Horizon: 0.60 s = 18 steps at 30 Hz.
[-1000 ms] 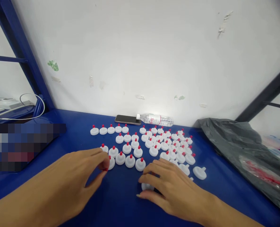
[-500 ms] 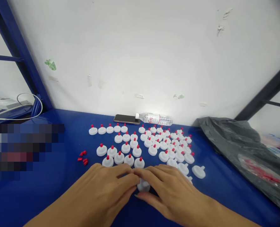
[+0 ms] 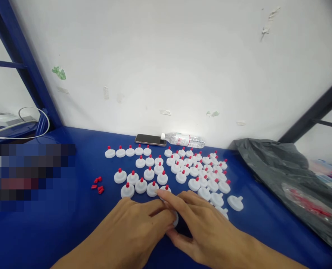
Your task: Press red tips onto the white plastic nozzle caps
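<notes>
Hands meet over one white cap (image 3: 175, 219): left hand (image 3: 135, 228) and right hand (image 3: 202, 228) fingers pinched on it. Four loose red plugs (image 3: 98, 185) lie left; one bottle (image 3: 184, 140), one phone (image 3: 150, 139) behind.

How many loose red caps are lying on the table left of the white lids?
About 4 loose red caps, clustered on the blue table left of the white lids, ahead of the left hand. They overlap, so one may be hidden.
</notes>
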Tool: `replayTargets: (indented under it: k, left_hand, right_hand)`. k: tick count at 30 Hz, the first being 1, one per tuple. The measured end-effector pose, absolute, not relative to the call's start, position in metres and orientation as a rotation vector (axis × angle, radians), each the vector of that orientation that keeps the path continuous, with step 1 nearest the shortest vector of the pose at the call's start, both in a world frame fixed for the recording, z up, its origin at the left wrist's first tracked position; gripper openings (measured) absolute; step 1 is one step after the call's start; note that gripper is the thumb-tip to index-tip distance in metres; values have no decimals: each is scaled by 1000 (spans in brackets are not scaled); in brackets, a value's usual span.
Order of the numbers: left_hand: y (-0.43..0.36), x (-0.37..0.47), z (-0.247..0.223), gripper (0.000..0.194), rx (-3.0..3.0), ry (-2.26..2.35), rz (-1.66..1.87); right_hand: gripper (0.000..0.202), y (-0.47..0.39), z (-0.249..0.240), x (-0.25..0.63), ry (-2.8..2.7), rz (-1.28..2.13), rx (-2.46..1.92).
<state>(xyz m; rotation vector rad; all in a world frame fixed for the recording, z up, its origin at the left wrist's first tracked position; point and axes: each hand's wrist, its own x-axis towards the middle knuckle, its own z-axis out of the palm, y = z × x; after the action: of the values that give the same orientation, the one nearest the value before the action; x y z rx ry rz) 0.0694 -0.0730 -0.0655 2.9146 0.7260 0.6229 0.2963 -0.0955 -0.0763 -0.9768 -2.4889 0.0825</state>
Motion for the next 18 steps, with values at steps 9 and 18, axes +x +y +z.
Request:
replayTargets:
  k: [9,18]
  left_hand:
    - [-78,71,-61,17,2923,856,750]
    - [-69,59,-52,10,2819,1012,604]
  right_hand:
    - [65,-95,-75,293,-2313,35,-944]
    - [41,-94,-70,296,-2233,-13,-900]
